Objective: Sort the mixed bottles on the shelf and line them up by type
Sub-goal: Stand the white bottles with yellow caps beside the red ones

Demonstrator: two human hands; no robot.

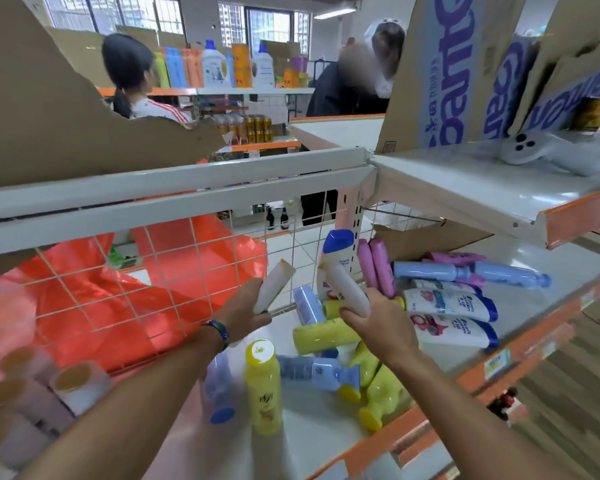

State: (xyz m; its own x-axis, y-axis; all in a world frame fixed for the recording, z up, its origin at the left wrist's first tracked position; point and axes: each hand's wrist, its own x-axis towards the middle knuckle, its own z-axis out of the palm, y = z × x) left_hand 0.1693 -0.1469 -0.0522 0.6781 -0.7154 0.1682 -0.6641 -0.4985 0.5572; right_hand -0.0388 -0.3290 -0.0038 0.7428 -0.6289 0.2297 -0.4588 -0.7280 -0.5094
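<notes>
Two white bottles are held above the shelf (312, 431), one in each hand. The left hand (248, 306) curls its fingers round the lower end of the left bottle (275, 286), whose long axis tilts up and right toward the mesh (174, 263). The right hand (378, 327) grips the right bottle (346, 289) the same way, tilted up and left. On the shelf are three shampoos: an upright shampoo (338, 251), cap up, and two lying shampoos (447, 301), caps pointing right. Two pink bottles (378, 268) stand side by side at the mesh. Two blue bottles (430, 271) lie end to end, axes running left to right. One yellow bottle (262, 386) stands upright near the front; at least four more yellow ones lie to its right, pointing different ways.
</notes>
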